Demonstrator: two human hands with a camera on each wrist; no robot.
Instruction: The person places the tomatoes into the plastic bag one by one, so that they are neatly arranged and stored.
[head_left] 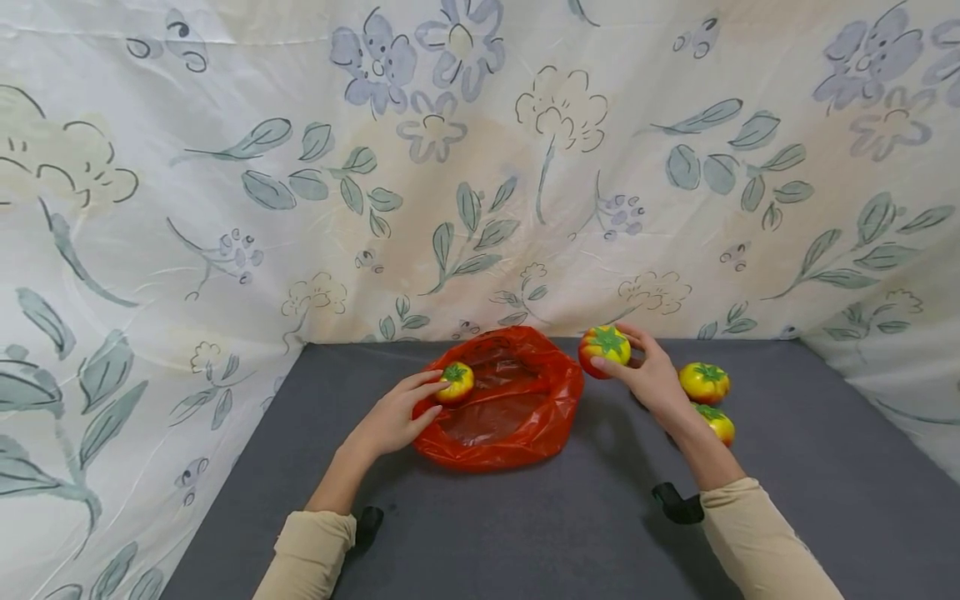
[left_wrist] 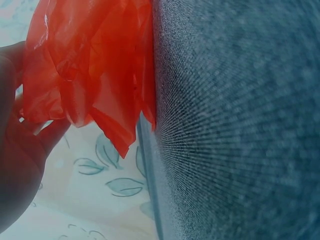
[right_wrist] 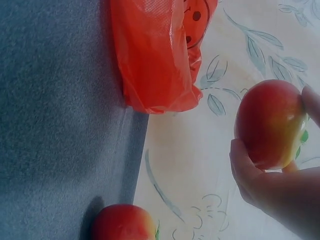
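A red plastic bag [head_left: 543,425] stands on the grey table with its mouth spread wide. My left hand [head_left: 401,412] holds a red-and-yellow tomato [head_left: 457,384] with a green leafy top over the bag's left side. In the left wrist view, the bag [left_wrist: 100,60] hides part of that hand's fingers. Right of the bag, my right hand [head_left: 652,379] grips another such tomato [head_left: 604,348], raised above the table. The right wrist view shows this tomato [right_wrist: 270,125] between the thumb and fingers.
Two more tomatoes, one farther back [head_left: 705,382] and one nearer [head_left: 716,423], lie right of my right hand. The grey table [head_left: 510,533] ends at the back against a hanging flowered cloth [head_left: 480,208]. Dark straps hang by both sleeves.
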